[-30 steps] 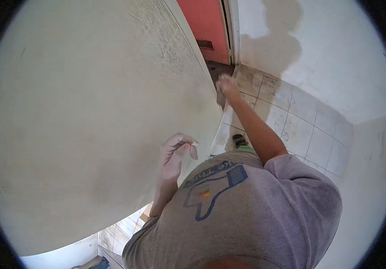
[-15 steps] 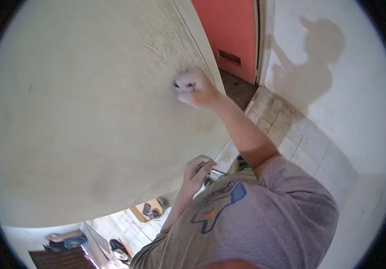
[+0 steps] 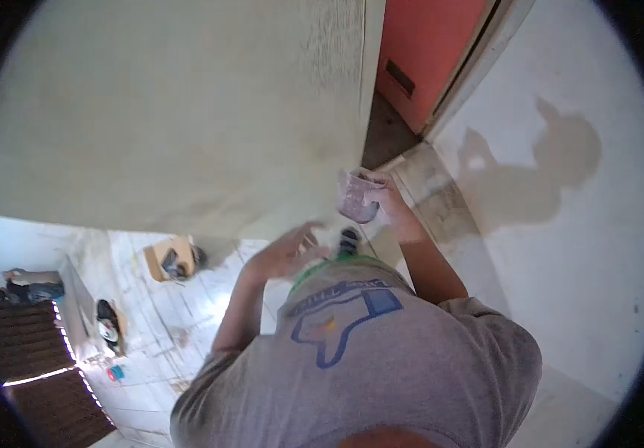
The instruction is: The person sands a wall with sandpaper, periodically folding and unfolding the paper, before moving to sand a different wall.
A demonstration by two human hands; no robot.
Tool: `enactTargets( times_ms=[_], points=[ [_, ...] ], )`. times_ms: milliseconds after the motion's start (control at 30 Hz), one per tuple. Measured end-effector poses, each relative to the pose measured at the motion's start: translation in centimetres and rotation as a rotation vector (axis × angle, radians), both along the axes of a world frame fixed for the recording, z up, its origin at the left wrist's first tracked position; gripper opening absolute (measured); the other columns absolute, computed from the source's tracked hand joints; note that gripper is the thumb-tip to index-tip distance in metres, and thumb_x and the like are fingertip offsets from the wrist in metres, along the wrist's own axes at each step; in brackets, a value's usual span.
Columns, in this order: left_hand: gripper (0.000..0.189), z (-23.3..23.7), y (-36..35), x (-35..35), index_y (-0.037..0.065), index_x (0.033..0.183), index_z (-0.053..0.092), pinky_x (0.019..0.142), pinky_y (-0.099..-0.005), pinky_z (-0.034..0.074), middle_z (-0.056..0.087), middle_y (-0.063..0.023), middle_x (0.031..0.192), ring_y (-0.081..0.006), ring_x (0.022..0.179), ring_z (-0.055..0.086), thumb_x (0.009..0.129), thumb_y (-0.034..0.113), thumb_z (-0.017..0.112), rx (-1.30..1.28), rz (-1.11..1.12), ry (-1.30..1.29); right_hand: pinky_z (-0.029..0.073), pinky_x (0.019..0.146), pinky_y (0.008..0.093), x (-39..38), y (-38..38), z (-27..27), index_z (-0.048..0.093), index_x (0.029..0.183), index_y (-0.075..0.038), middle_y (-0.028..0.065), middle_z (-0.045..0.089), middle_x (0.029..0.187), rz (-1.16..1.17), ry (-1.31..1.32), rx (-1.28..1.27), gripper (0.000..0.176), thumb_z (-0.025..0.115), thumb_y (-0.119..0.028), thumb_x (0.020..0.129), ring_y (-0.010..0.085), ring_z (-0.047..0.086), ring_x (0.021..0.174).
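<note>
My right hand (image 3: 388, 196) grips a bent piece of dusty, pinkish sandpaper (image 3: 355, 198) in front of my waist. It is just off the lower right part of a pale greenish-beige wall surface (image 3: 172, 112). Near the wall's right edge, the surface has a rough, streaked patch (image 3: 333, 45). My left hand (image 3: 288, 252) hangs lower, left of the sandpaper, with its fingers apart and slightly blurred. Nothing shows in it.
A red door (image 3: 434, 52) stands beyond the wall's right edge. A white wall (image 3: 561, 246) rises on my right. On the tiled floor (image 3: 217, 299) lie a cardboard box (image 3: 165, 259) with dark items, a dark shoe-like object (image 3: 107, 321) and a small red-and-blue item (image 3: 115, 373).
My right hand has come off the wall and down toward my waist, showing the sandpaper. My left hand has moved left and its fingers have spread. The view has tilted downward.
</note>
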State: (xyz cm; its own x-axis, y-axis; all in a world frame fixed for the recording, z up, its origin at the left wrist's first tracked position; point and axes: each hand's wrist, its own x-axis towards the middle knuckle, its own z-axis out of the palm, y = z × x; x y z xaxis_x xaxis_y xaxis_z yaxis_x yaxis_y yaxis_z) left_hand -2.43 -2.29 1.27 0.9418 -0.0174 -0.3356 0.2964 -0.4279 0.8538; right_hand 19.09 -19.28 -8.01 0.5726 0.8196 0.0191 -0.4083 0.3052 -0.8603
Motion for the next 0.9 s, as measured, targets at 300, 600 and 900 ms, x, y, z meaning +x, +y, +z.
enactTargets(
  times_ms=[300,600,900],
  points=[
    [0.061,-8.3,-8.6,-1.7,0.002,0.14,0.049,0.1,-0.0371,0.049,0.062,-0.0101,0.13,-0.0194,0.117,0.06,0.097,0.043,0.063,-1.301,0.497,-0.121,0.054,0.094,0.0374,-10.1,-3.8,6.8,0.059,0.12,-0.004,0.0089,0.068,0.111,0.176,0.169,-0.342,0.052,0.07,0.009,0.07,0.0217,0.067,0.104],
    [0.035,-14.4,-15.1,-0.8,0.001,0.134,0.053,0.1,-0.0369,0.048,0.065,-0.0095,0.122,-0.0217,0.112,0.061,0.102,0.014,0.048,-0.985,0.69,-0.262,0.053,0.083,0.0372,-7.3,-6.6,-0.5,0.06,0.106,-0.002,0.0126,0.066,0.1,0.235,-0.674,-0.865,0.035,0.068,0.005,0.074,0.0269,0.066,0.093],
    [0.038,-17.8,-22.7,9.4,-0.003,0.132,0.055,0.1,-0.0422,0.048,0.066,-0.0252,0.119,-0.0364,0.115,0.063,0.097,0.005,0.044,-0.186,0.756,-0.254,0.055,0.073,0.0332,4.3,-17.6,-7.2,0.063,0.111,-0.004,0.0098,0.064,0.108,0.239,-0.268,-0.624,0.037,0.066,0.006,0.075,0.0223,0.067,0.087]
  ],
)
